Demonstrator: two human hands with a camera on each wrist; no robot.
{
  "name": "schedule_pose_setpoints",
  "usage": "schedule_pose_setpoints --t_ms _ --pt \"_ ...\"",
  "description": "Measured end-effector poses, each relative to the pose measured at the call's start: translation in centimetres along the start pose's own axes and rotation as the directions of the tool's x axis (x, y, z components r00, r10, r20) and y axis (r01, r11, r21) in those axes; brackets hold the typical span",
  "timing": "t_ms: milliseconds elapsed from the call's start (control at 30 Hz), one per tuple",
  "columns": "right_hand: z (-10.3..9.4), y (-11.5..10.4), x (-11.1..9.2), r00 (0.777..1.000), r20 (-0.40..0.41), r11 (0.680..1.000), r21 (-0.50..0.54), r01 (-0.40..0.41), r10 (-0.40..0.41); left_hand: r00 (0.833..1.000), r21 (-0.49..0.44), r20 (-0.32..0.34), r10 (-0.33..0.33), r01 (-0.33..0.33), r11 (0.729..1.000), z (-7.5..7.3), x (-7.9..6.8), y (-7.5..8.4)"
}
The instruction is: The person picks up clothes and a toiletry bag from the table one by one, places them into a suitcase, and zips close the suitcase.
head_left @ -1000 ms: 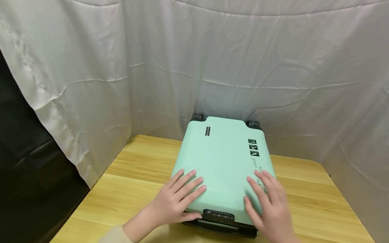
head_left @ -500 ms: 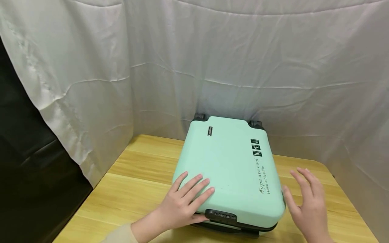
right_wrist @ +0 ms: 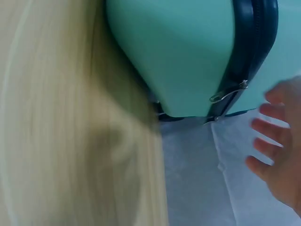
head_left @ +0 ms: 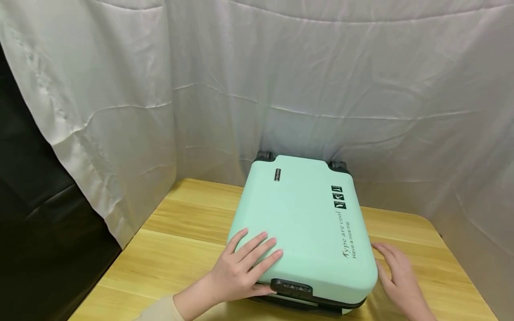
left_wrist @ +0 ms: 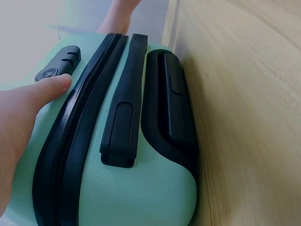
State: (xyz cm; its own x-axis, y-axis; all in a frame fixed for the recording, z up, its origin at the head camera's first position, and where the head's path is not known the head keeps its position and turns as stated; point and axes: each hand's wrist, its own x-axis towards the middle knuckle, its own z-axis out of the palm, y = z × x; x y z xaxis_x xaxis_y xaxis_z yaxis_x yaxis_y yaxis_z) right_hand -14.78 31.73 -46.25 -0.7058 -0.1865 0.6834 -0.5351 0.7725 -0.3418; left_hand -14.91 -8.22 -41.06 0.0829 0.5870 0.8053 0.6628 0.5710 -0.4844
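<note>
While left hand (head_left: 238,271) rests atop, mint suitcase (head_left: 300,218) lies closed, contents hidden.

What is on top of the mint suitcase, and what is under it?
On top: the left hand, printed black lettering and a small black label. Beneath the suitcase is the wooden table; the part directly underneath is covered, so anything there cannot be seen.

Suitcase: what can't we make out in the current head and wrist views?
Contents of the suitcase: all views, hidden by its shell.
Underside: all views, hidden beneath its own body.
Lock digits: head view, too small; left wrist view, faced away.
Small label text: head view, too small.
Right hand contact: head view, suitcase edge hides any gap; right wrist view, fingers blurred.
</note>
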Motion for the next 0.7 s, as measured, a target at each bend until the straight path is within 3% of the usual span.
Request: schedule_pose_setpoints --t_ms 133,233,367,533,700 --pt "0.6 0.5 -0.8 0.992 0.122 0.999 -0.036 0.029 -0.024 1.000 0.003 -0.017 0.007 -0.007 1.000 0.0 0.1 -0.1" --pt "0.9 0.4 -1.1 0.985 0.172 0.998 -0.064 -0.002 0.013 1.000 0.000 -0.030 0.007 -0.007 1.000 0.0 0.2 -0.1" --pt "0.8 0.0 -1.1 0.979 0.187 0.993 -0.099 -0.058 0.076 0.999 -0.005 -0.039 0.007 -0.007 1.000 0.0 0.2 0.0" --pt "0.9 -0.1 -0.9 0.976 0.194 0.988 -0.142 -0.069 0.096 0.999 -0.004 -0.050 0.010 -0.011 1.000 -0.1 0.1 -0.1" --pt "1.0 -0.5 -0.5 0.936 0.288 0.973 -0.163 -0.163 0.205 0.998 0.002 -0.056 0.019 -0.019 1.000 -0.1 0.2 -0.2"
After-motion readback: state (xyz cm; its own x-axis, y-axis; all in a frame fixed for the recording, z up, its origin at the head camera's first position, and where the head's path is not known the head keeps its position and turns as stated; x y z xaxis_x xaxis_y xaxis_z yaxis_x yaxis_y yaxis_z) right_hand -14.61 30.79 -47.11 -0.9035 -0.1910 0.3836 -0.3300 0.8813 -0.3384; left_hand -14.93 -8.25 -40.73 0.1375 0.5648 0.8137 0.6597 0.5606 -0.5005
